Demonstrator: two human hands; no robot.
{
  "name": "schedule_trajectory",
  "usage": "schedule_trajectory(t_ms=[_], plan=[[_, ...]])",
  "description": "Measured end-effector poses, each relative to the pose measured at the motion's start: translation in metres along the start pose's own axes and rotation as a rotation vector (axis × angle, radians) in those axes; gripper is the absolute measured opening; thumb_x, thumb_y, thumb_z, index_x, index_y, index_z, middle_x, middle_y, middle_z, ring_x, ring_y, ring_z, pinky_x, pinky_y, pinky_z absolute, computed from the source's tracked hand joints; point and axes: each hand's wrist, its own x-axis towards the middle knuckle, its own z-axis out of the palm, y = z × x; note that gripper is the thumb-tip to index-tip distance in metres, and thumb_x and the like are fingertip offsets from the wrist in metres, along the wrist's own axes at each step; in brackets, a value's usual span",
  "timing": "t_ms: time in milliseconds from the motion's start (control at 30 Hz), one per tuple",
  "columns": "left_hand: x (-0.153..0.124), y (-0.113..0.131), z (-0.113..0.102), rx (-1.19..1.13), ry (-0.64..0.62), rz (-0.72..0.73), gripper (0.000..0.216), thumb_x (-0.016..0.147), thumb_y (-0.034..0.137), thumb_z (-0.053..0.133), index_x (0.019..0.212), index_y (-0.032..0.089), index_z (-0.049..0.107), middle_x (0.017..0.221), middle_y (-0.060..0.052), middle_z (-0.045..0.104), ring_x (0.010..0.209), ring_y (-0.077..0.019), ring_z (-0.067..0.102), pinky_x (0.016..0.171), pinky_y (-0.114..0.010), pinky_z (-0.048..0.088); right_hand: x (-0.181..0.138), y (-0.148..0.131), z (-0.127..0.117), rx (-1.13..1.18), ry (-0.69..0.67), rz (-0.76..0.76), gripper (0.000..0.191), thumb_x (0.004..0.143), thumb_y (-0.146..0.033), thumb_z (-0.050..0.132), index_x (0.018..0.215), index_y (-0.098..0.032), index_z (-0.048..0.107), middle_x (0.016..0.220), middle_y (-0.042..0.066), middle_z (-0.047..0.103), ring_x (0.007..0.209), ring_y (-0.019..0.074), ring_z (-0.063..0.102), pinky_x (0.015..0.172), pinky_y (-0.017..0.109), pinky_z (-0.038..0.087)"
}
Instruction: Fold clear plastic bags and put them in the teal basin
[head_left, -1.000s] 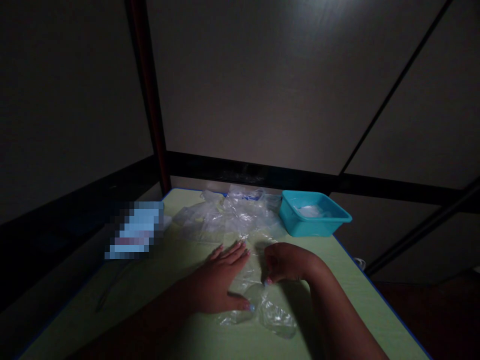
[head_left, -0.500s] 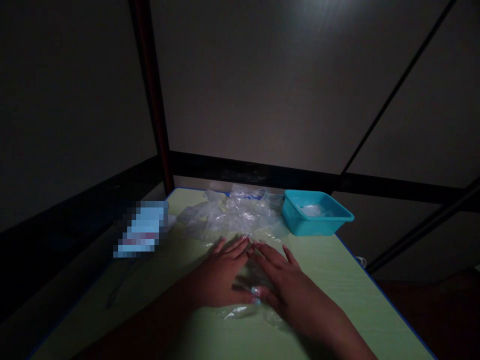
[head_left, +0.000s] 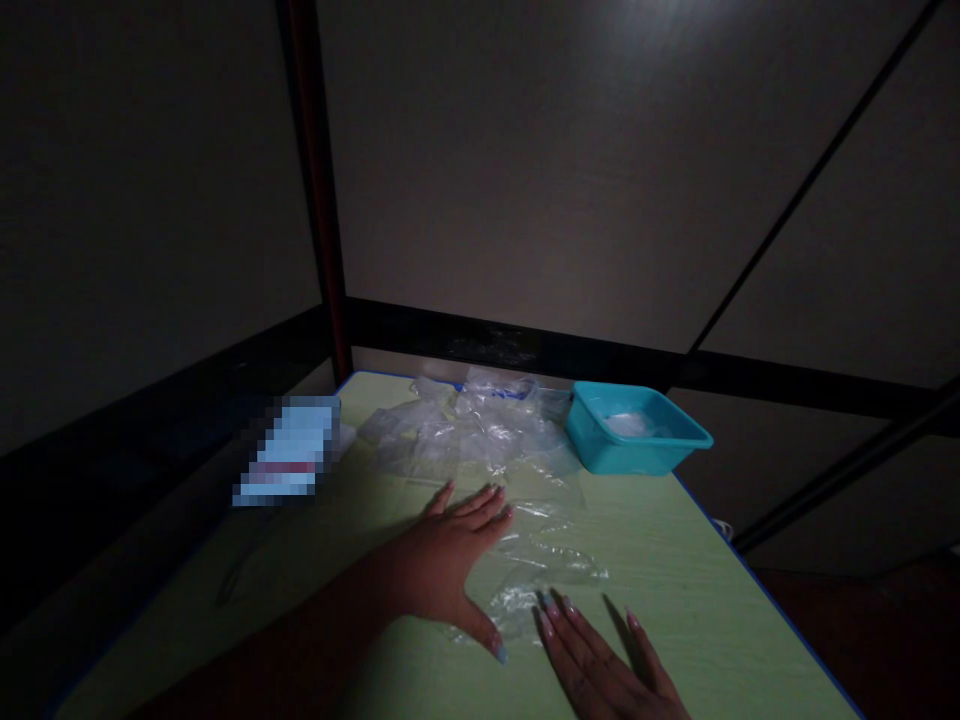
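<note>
My left hand (head_left: 442,570) lies flat and open on the green table (head_left: 675,590), its fingers spread, pressing the left side of a clear plastic bag (head_left: 551,560). My right hand (head_left: 600,660) is near the table's front edge, fingers stretched out flat, its fingertips at the bag's near edge. The bag lies flattened between the two hands. Neither hand holds anything.
A heap of crumpled clear plastic bags (head_left: 472,430) lies at the table's far end. A teal plastic tub (head_left: 634,445) with something white inside stands at the far right. A blurred light-blue packet (head_left: 289,455) sits at the left edge. Dark wall panels rise behind.
My right hand has slid from on top of the bag, beside my left hand, back toward me and to the right, leaving the bag flattened. My left hand stayed put.
</note>
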Motion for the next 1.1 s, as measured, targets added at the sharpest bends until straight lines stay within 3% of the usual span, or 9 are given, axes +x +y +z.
schedule_trajectory(t_ms=[100, 267, 400, 533, 667, 800, 967, 1100], plan=[[0.001, 0.002, -0.001, 0.000, 0.011, 0.005, 0.104, 0.061, 0.074, 0.051, 0.140, 0.026, 0.004, 0.147, -0.008, 0.000, 0.133, -0.0295, 0.002, 0.102, -0.056, -0.007, -0.003, 0.005, -0.001, 0.002, -0.040, 0.009, 0.051, 0.089, -0.020, 0.028, 0.137, -0.031, 0.020, 0.131, -0.006, 0.045, 0.120, 0.0145, 0.042, 0.102, 0.034, 0.029], [0.001, 0.001, -0.005, 0.011, 0.080, -0.018, 0.100, 0.063, 0.072, 0.050, 0.140, 0.026, 0.006, 0.147, -0.008, 0.002, 0.134, -0.0282, 0.005, 0.104, -0.054, -0.004, -0.008, 0.018, -0.004, 0.108, -0.224, 0.031, 0.053, 0.089, -0.035, 0.035, 0.138, -0.034, 0.014, 0.128, -0.004, 0.047, 0.110, 0.0173, 0.052, 0.097, 0.036, 0.035], [0.000, -0.001, -0.003, 0.011, 0.070, -0.026, 0.104, 0.061, 0.073, 0.052, 0.140, 0.024, 0.004, 0.147, -0.009, 0.001, 0.133, -0.0292, 0.003, 0.104, -0.055, -0.003, -0.014, 0.025, -0.010, 0.130, -0.223, 0.164, 0.057, 0.087, -0.046, 0.039, 0.137, -0.040, 0.011, 0.128, -0.003, 0.047, 0.110, 0.0228, 0.052, 0.099, 0.046, 0.030], [0.000, 0.000, 0.000, 0.006, 0.066, -0.016, 0.105, 0.062, 0.073, 0.051, 0.140, 0.023, 0.002, 0.146, -0.010, 0.001, 0.133, -0.0293, 0.002, 0.103, -0.056, -0.005, -0.010, 0.021, -0.014, 0.169, -0.215, 0.256, 0.061, 0.087, -0.050, 0.036, 0.138, -0.036, 0.006, 0.131, 0.001, 0.044, 0.114, 0.0267, 0.048, 0.100, 0.052, 0.024], [-0.001, 0.001, 0.001, 0.002, 0.048, -0.005, 0.107, 0.060, 0.073, 0.052, 0.140, 0.022, 0.001, 0.146, -0.010, -0.001, 0.133, -0.0299, 0.002, 0.103, -0.056, -0.005, 0.007, 0.008, -0.009, 0.238, -0.203, 0.185, 0.054, 0.089, -0.043, 0.034, 0.137, -0.038, 0.010, 0.130, -0.002, 0.046, 0.113, 0.0226, 0.049, 0.101, 0.045, 0.026], [-0.002, 0.001, 0.002, 0.011, 0.043, 0.001, 0.110, 0.057, 0.075, 0.053, 0.140, 0.023, 0.003, 0.146, -0.011, -0.001, 0.133, -0.0309, 0.001, 0.103, -0.056, -0.007, 0.019, -0.002, -0.003, 0.182, -0.170, 0.096, 0.053, 0.090, -0.038, 0.035, 0.138, -0.033, 0.014, 0.129, 0.000, 0.047, 0.113, 0.0198, 0.050, 0.100, 0.040, 0.030], [-0.001, 0.001, 0.002, 0.010, 0.024, -0.003, 0.112, 0.055, 0.075, 0.054, 0.140, 0.022, 0.003, 0.146, -0.012, -0.001, 0.133, -0.0315, 0.001, 0.102, -0.057, -0.007, 0.022, -0.001, -0.004, 0.108, -0.124, 0.024, 0.053, 0.089, -0.041, 0.038, 0.138, -0.032, 0.019, 0.127, 0.001, 0.049, 0.110, 0.0183, 0.052, 0.099, 0.039, 0.033], [0.000, 0.001, -0.004, 0.004, 0.085, -0.025, 0.100, 0.063, 0.073, 0.050, 0.140, 0.026, 0.006, 0.147, -0.010, 0.005, 0.133, -0.0299, 0.006, 0.104, -0.055, -0.002, 0.021, 0.002, -0.003, 0.088, -0.114, 0.005, 0.056, 0.088, -0.044, 0.039, 0.138, -0.030, 0.019, 0.125, 0.003, 0.050, 0.109, 0.0183, 0.053, 0.098, 0.037, 0.035]])
